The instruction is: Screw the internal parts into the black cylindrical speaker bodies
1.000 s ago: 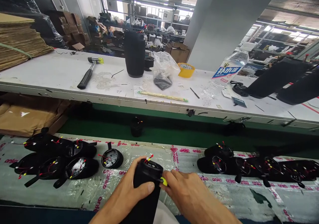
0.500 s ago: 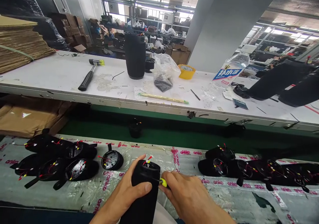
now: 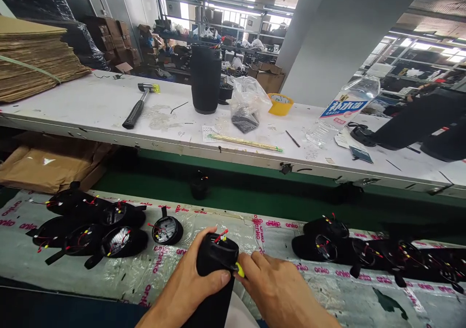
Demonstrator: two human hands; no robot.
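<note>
Black fabric-covered cylindrical housing [image 3: 213,294], low in my view: wired open end up, long axis leaning slightly right; bench objects appear further right than before. My left hand [image 3: 187,286] curls half-open around it; my right hand [image 3: 271,282] clenches a yellow-ended tool [image 3: 239,269] at its upper right side

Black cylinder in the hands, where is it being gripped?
The left hand grips the black cylinder around its upper part, just below the wired end.
</note>
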